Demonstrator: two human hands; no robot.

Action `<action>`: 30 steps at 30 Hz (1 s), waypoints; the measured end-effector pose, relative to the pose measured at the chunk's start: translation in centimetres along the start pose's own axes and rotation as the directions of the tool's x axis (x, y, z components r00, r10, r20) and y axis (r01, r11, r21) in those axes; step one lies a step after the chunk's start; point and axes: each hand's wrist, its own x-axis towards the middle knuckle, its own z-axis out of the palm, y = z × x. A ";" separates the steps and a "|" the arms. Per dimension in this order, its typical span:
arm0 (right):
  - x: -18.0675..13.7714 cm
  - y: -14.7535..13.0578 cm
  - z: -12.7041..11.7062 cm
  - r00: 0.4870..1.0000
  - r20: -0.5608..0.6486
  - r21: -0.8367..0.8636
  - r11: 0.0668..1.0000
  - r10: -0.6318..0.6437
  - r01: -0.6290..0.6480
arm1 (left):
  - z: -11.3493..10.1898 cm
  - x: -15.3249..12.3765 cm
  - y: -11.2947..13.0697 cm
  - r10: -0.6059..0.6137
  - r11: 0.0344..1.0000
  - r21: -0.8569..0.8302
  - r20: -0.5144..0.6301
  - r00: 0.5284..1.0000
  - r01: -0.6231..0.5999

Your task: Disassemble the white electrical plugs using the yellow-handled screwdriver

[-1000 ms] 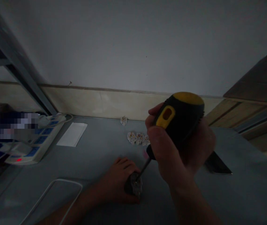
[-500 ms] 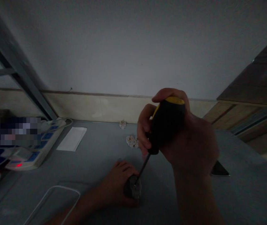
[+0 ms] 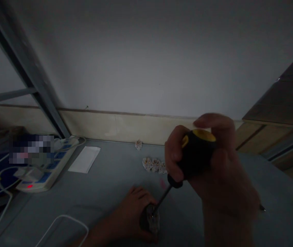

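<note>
Our left hand [image 3: 133,214] pinches the small part [image 3: 154,223] toward the surface's [image 3: 105,187] near edge; our right hand [image 3: 220,180] wraps the screwdriver [image 3: 196,159], seemingly touching it. Tilted shaft [image 3: 164,199] could slip, jabbing us.

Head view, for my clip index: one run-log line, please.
left hand: grips dark round part | right hand: holds black-and-yellow screwdriver, tip at part | nearby: pronged pieces, power strip

The bare right hand [image 3: 221,171] and its thick black-and-yellow screwdriver [image 3: 196,156] sit lower and farther right in the frame than half a second ago. More pale, round, pronged pieces [image 3: 155,165] show mid-frame.
</note>
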 end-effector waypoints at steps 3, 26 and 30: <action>0.0 -0.7 -0.6 1.000 0.023 -0.093 0.996 0.003 -0.001 | 0.4 0.1 -0.5 -0.022 1.000 -0.003 -0.011 1.000 0.022; 0.2 -0.5 -2.9 0.999 0.004 -0.185 0.982 -0.046 0.046 | 0.5 0.6 -0.3 -0.233 0.968 -0.123 -0.129 0.964 0.217; 0.3 0.1 -2.9 0.992 -0.065 -0.276 0.957 -0.113 0.091 | 0.6 0.6 -0.3 -0.239 0.969 -0.107 -0.142 0.961 0.225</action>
